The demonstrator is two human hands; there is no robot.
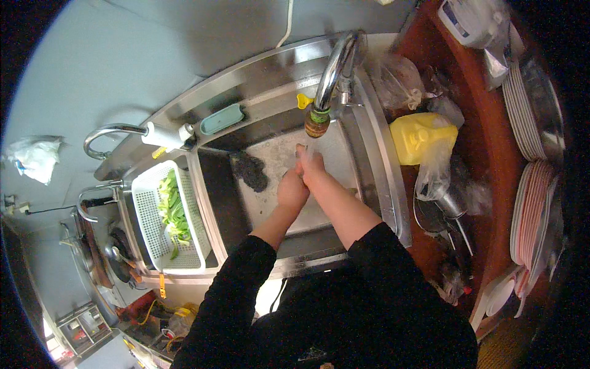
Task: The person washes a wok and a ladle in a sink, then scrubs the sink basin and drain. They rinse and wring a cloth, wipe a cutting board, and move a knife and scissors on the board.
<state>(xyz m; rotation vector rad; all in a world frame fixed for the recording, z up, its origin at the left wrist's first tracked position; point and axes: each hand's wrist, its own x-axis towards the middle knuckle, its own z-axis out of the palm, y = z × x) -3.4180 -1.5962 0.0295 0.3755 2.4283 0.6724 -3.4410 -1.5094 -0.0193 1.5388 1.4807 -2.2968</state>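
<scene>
Over the right-hand basin of a stainless steel sink (295,221), my hands are together below a chrome faucet (329,74). A blurred pale streak, apparently water, runs down from the spout onto my right hand (311,164). My left hand (292,188) is against it, nearer to me. The fingers overlap and blur, so I cannot tell whether anything small is between them. A dark scouring pad or cloth (251,171) lies on the basin floor to the left of my hands.
A white perforated plastic basket (145,221) holding green leafy vegetables (174,212) sits over the left basin. A teal tray (222,119) and a yellow plastic item (304,101) lie on the back ledge. On the right are a yellow jug (421,136) and stacked plates (523,115).
</scene>
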